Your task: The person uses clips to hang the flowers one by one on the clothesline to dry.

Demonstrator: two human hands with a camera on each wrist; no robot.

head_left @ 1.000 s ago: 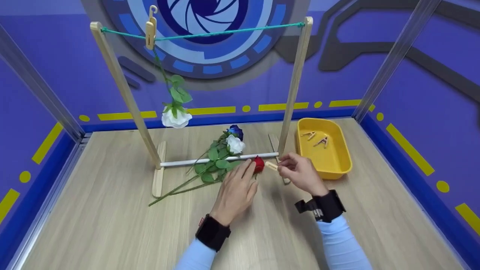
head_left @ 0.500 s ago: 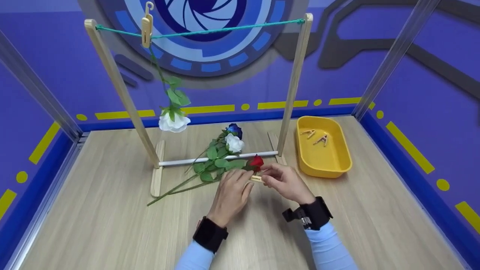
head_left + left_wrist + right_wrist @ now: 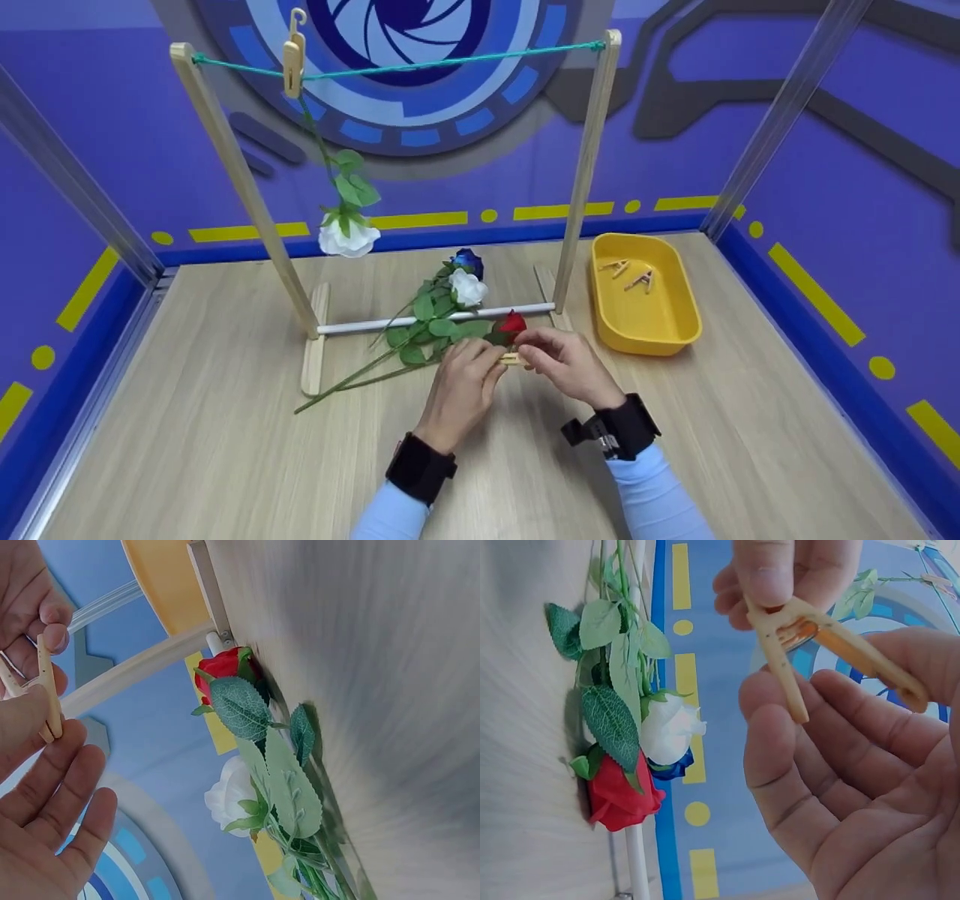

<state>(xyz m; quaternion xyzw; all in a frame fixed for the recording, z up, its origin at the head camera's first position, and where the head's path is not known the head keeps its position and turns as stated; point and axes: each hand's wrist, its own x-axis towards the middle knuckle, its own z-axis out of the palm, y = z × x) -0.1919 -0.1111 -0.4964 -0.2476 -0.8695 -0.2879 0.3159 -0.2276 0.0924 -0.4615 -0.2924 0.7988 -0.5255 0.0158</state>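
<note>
A light wooden clothespin [image 3: 511, 359] is between my two hands, low over the table. My left hand [image 3: 461, 382] pinches one end with the thumb on top, plain in the right wrist view. The fingers of my right hand [image 3: 574, 367] lie against one leg of the clothespin [image 3: 778, 664], and its thumb is by the hooked leg. Just beyond the hands lies a red rose [image 3: 513, 324]. Behind it are a white rose [image 3: 468, 288] and a blue rose [image 3: 469, 262], their leafy stems crossing to the left, partly hidden by my left hand.
A wooden frame [image 3: 585, 172] carries a green cord [image 3: 450, 58]. Another white rose [image 3: 349, 236] hangs head down from it by a hooked clothespin [image 3: 293, 67]. At right stands a yellow bin [image 3: 645, 330] with two clothespins inside. A white bar [image 3: 360, 327] crosses the frame's base.
My right hand has brought the clothespin leftward and nearer to me, away from beside the red rose. The left hand, earlier lying over the stems, now pinches its end.
</note>
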